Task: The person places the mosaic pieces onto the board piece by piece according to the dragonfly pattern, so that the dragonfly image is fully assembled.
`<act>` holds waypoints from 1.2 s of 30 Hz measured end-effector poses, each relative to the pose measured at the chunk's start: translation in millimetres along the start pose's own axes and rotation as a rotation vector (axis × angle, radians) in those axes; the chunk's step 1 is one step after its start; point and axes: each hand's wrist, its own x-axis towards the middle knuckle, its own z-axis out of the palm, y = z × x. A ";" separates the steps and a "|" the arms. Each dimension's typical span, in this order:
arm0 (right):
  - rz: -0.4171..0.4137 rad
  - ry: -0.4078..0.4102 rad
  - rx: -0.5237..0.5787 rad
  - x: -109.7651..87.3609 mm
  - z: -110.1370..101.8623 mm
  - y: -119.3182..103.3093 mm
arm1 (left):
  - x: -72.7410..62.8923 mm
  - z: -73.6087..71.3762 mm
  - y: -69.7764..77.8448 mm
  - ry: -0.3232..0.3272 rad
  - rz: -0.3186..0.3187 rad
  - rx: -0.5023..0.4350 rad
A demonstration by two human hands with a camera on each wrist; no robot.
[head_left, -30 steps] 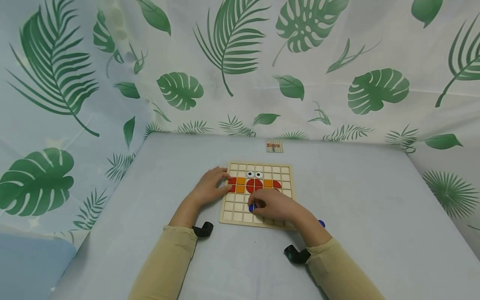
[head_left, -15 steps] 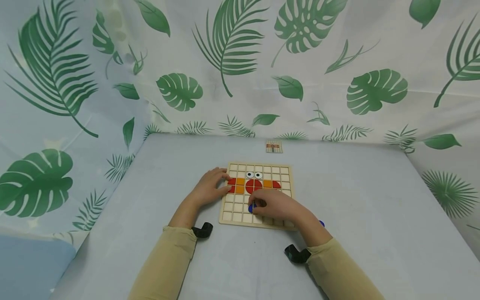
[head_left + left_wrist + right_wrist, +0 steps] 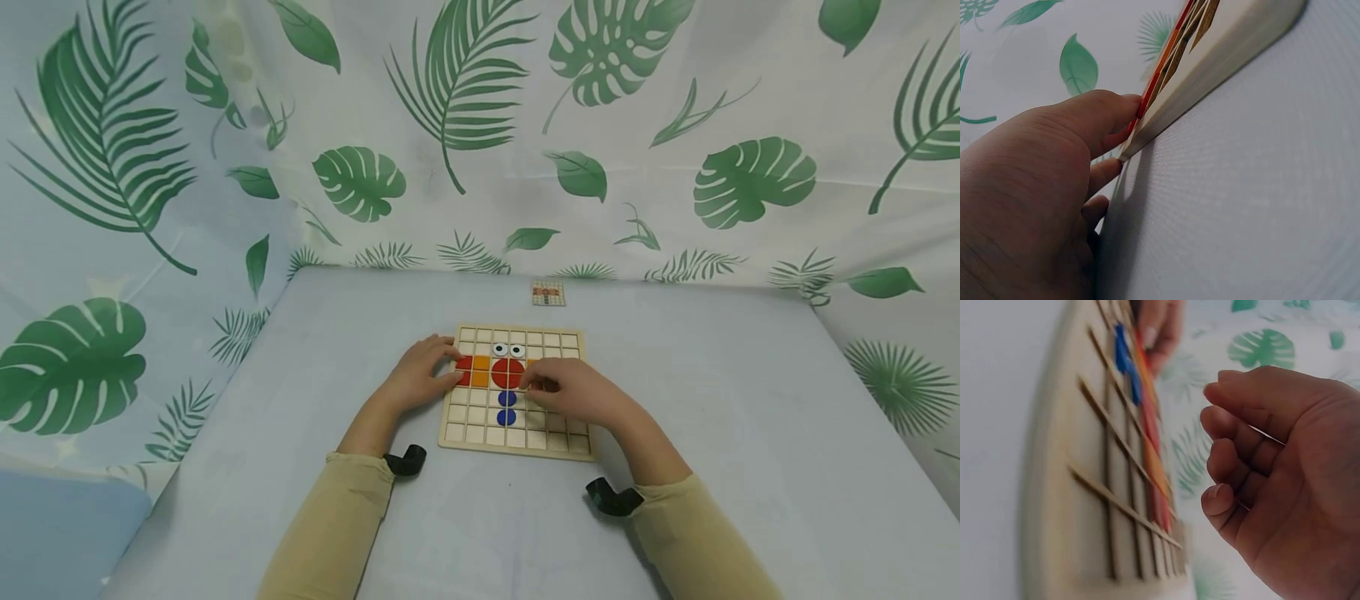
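A square wooden grid board (image 3: 551,432) lies on the table. My left hand (image 3: 417,374) rests at its left edge, thumb and fingertips touching the rim beside the red tiles; in the left wrist view, the thumb (image 3: 1107,112) lies over the edge. Two blue round pieces (image 3: 507,408) sit in the grid, one above the other, below a red circle (image 3: 507,373). My right hand (image 3: 573,390) hovers just right of them, fingers loosely bent. In the right wrist view, the right hand (image 3: 1285,450) holds nothing and is apart from the board. It covers the right-hand tiles.
Orange tiles (image 3: 481,371) and eye pieces (image 3: 508,350) sit in the grid. A small pattern card (image 3: 548,292) lies behind the board. A leaf-printed cloth (image 3: 495,150) hangs behind the table. Black wrist devices (image 3: 613,498) are on both arms.
My right hand has let go of the lower blue piece and moved up and to the right, uncovering both blue pieces. The left hand stays put. A blue piece by the right wrist is now hidden.
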 end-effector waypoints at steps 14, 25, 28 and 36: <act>0.176 0.075 -0.001 -69.4 -53.7 54.2 | -1.0 -1.7 4.0 -0.012 -0.010 0.001; 0.220 0.096 0.023 -115.7 -58.9 88.5 | -3.0 -2.8 5.3 -0.028 -0.026 -0.003; 0.226 0.070 0.054 -120.5 -56.7 94.7 | -3.0 -2.7 5.4 -0.025 -0.023 -0.010; 0.162 -0.018 0.095 -125.5 -47.8 109.6 | -2.7 -2.6 5.3 -0.015 -0.011 -0.003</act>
